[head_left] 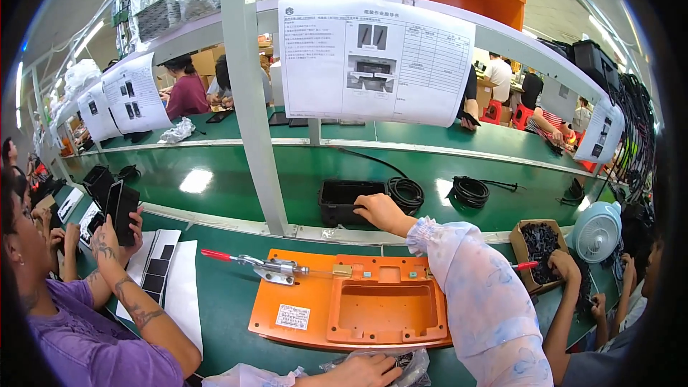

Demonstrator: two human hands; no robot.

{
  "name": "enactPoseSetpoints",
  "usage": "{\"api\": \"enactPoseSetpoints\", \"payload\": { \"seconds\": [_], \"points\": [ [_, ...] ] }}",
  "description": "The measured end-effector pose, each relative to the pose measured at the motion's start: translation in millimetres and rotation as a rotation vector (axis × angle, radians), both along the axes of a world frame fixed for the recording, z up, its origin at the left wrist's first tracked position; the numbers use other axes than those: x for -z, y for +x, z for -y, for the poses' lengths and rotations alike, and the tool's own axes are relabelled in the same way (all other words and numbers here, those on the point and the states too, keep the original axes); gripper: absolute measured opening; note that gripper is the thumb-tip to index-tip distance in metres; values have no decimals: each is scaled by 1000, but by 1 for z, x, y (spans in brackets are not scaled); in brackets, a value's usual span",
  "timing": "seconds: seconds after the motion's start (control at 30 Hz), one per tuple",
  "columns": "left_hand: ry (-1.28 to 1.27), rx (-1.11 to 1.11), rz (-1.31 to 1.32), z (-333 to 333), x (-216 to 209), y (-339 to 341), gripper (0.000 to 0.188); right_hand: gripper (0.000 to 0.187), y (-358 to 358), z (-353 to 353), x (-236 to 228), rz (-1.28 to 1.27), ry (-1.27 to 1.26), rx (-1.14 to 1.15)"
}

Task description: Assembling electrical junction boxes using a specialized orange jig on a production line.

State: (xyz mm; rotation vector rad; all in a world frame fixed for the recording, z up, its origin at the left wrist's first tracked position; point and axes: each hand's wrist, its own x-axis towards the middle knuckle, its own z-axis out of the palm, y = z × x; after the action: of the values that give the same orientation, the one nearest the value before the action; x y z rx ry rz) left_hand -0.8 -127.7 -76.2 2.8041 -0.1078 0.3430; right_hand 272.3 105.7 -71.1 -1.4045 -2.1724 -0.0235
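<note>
My right hand (378, 211), in a pale flowered sleeve, reaches out over the orange fixture (358, 308) to the green conveyor belt (236, 179). Its fingers close on the right rim of a black open plastic housing (342, 201). A coiled black cable (405, 192) lies just right of that housing. My left hand (357, 371) rests at the bottom edge on a clear plastic bag (410, 362) holding dark parts; its grip is hidden. The orange fixture has a recessed pocket and a red-handled toggle clamp (258, 265) on its left side.
A grey upright post (251, 100) and a hanging instruction sheet (374, 57) stand ahead. A second cable coil (471, 190) lies on the belt. At left, a person in purple holds a black panel (120, 209). At right are a cardboard box (539, 249) and a small fan (596, 232).
</note>
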Motion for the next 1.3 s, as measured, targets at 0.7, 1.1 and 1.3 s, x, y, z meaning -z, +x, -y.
{"api": "enactPoseSetpoints", "payload": {
  "seconds": [0.7,1.1,1.3],
  "points": [
    [63,17,5,-3,14,3,29,40,37,55,-70,152,2,91],
    [76,-43,-9,1,-8,1,29,24,91,326,-106,-231,5,669],
    [-138,-102,131,-14,-44,-9,21,18,101,376,-31,-253,231,1034]
  ]
}}
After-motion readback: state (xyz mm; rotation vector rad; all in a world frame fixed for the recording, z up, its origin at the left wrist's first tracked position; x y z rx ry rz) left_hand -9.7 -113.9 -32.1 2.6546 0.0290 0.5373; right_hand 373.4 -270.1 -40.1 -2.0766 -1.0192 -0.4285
